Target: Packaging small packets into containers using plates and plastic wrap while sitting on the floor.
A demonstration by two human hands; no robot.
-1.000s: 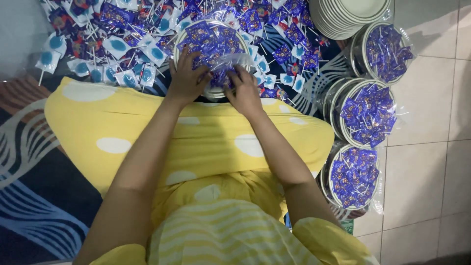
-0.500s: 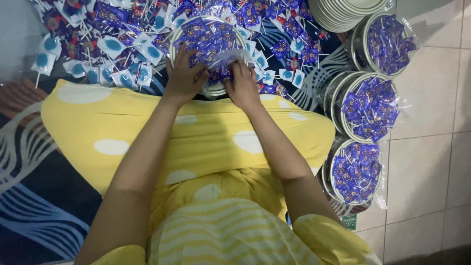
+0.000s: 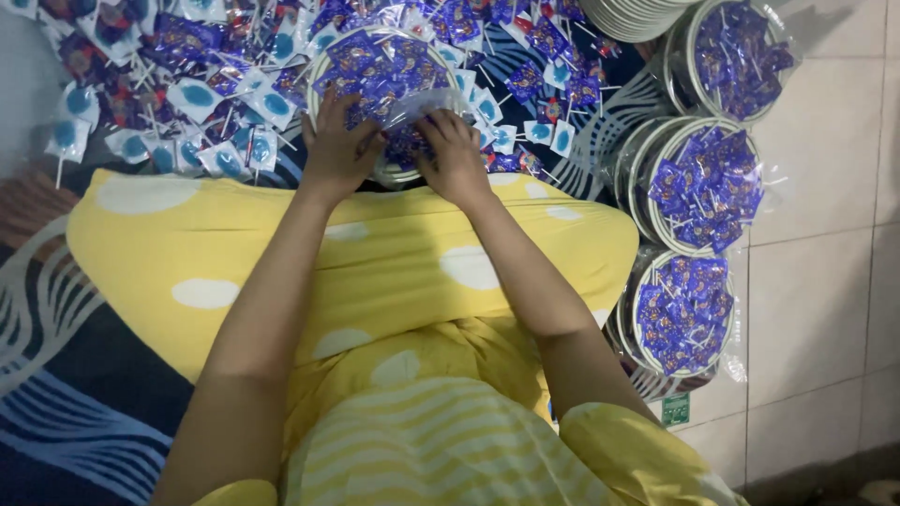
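A round plate (image 3: 330, 54) heaped with blue-wrapped candies lies on the floor in front of me, past my yellow-clad lap. A sheet of clear plastic wrap (image 3: 412, 105) lies over its near side. My left hand (image 3: 337, 145) rests on the plate's near left rim, fingers spread on the wrap. My right hand (image 3: 453, 148) pinches the wrap at the near right rim.
Loose blue and white wrapped lollipops (image 3: 197, 94) cover the patterned mat to the left and behind. Three wrapped candy plates (image 3: 698, 183) stand in a row at the right, beside a stack of empty plates (image 3: 637, 14). Tiled floor (image 3: 825, 300) lies further right.
Both hands have shifted slightly on the plate's near rim, drawing the clear wrap in over the candies. The view has drifted a little.
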